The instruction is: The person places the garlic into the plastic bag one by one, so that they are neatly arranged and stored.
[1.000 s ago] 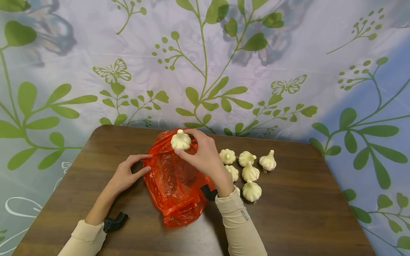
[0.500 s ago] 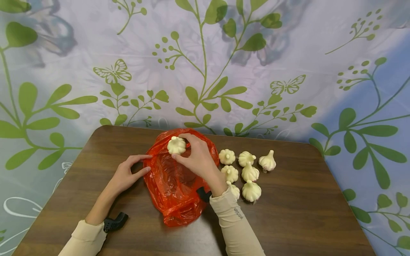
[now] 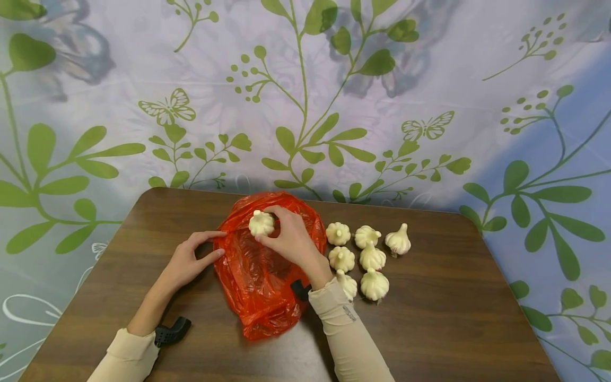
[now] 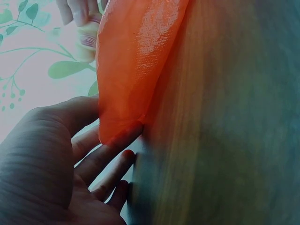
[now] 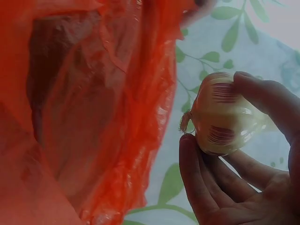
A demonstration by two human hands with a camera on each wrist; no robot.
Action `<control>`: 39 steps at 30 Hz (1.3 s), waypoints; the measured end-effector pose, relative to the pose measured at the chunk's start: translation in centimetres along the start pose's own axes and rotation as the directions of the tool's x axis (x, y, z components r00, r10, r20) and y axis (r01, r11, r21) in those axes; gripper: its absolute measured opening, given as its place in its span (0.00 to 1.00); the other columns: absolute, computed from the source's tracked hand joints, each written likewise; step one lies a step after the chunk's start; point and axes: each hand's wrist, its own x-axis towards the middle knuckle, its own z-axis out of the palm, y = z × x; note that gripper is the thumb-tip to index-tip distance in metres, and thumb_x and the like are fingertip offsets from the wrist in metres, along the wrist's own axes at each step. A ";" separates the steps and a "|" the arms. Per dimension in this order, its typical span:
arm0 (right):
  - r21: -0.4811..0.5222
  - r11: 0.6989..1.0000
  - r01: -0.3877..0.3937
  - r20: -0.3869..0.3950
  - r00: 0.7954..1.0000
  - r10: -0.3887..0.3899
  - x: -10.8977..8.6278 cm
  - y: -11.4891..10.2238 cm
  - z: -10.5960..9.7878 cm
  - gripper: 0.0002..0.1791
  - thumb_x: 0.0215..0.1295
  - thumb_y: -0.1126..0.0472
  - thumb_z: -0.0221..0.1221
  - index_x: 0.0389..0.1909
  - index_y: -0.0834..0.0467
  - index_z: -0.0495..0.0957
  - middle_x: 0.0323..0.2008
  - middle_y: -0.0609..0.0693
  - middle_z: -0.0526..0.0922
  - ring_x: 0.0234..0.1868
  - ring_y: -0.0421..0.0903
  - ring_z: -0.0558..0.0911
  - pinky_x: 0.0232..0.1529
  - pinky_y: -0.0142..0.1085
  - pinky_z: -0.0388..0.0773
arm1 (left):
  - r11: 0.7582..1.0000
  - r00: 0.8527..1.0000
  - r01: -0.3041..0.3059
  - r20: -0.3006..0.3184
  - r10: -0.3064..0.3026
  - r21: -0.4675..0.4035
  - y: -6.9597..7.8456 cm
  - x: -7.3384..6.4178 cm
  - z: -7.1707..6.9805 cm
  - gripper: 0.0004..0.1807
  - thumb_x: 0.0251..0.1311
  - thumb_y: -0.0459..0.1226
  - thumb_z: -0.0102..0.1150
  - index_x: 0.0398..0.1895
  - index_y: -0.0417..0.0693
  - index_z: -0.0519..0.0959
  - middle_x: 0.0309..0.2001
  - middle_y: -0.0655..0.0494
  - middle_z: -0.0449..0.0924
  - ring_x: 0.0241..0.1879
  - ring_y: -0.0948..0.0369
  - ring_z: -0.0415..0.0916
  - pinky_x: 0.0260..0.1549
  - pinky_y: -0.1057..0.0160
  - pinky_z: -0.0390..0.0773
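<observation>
A garlic bulb (image 3: 261,223) is pinched between the thumb and fingers of my right hand (image 3: 289,237), above the opening of the red plastic bag (image 3: 260,313). In the right wrist view the bulb (image 5: 225,115) shows purple streaks and a root tuft, apart from the bag film (image 5: 154,93). My left hand (image 3: 188,261) holds the bag's left edge between thumb and fingers. In the left wrist view, a fingertip of the left hand (image 4: 51,159) shows through the film. Whatever lies deep in the bag is hidden.
Several garlic bulbs (image 3: 373,257) stand in loose rows right of the bag on the brown wooden table (image 3: 453,318). Behind the table's far edge hangs a backdrop (image 3: 305,106) printed with green leaves. A dark wrist mount (image 3: 173,331) sits at the left cuff.
My right hand has moved left and slightly nearer with the garlic bulb, over the bag's opening. More of the bag's right rim shows. The left hand has stayed in place.
</observation>
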 end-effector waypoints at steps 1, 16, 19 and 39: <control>0.002 1.000 0.002 0.006 1.000 -0.002 0.1 0.1 0.2 0.32 0.64 0.50 0.74 0.67 0.55 0.76 0.62 0.50 0.83 0.64 0.54 0.79 0.70 0.55 0.71 | 1.000 1.000 0.000 0.000 0.000 -0.003 0.0 0.0 0.0 0.23 0.68 0.43 0.71 0.65 0.58 0.82 0.59 0.54 0.83 0.63 0.52 0.74 0.64 0.42 0.68; -0.032 0.999 0.010 0.074 0.997 -0.008 0.8 0.5 2.9 0.32 0.65 0.51 0.75 0.67 0.55 0.76 0.60 0.50 0.84 0.58 0.51 0.82 0.62 0.47 0.79 | 1.000 1.000 0.002 -0.004 -0.002 -0.022 0.2 0.0 0.0 0.23 0.68 0.42 0.71 0.65 0.56 0.82 0.60 0.51 0.83 0.65 0.47 0.73 0.65 0.36 0.68; -0.034 0.999 0.005 0.097 0.995 -0.002 0.8 0.4 3.4 0.33 0.65 0.51 0.74 0.68 0.55 0.75 0.60 0.50 0.83 0.59 0.52 0.81 0.61 0.46 0.80 | 1.000 1.000 0.008 -0.002 -0.008 -0.023 0.2 0.0 0.0 0.23 0.68 0.42 0.71 0.65 0.56 0.82 0.61 0.51 0.82 0.65 0.47 0.73 0.65 0.36 0.68; -0.053 0.998 0.037 0.122 0.992 -0.030 0.8 0.8 4.7 0.36 0.64 0.48 0.74 0.69 0.56 0.74 0.60 0.51 0.83 0.54 0.48 0.82 0.60 0.43 0.80 | 1.000 1.000 0.006 0.000 -0.006 -0.027 0.0 -0.1 0.1 0.22 0.68 0.42 0.71 0.65 0.56 0.82 0.63 0.49 0.81 0.66 0.45 0.73 0.66 0.35 0.67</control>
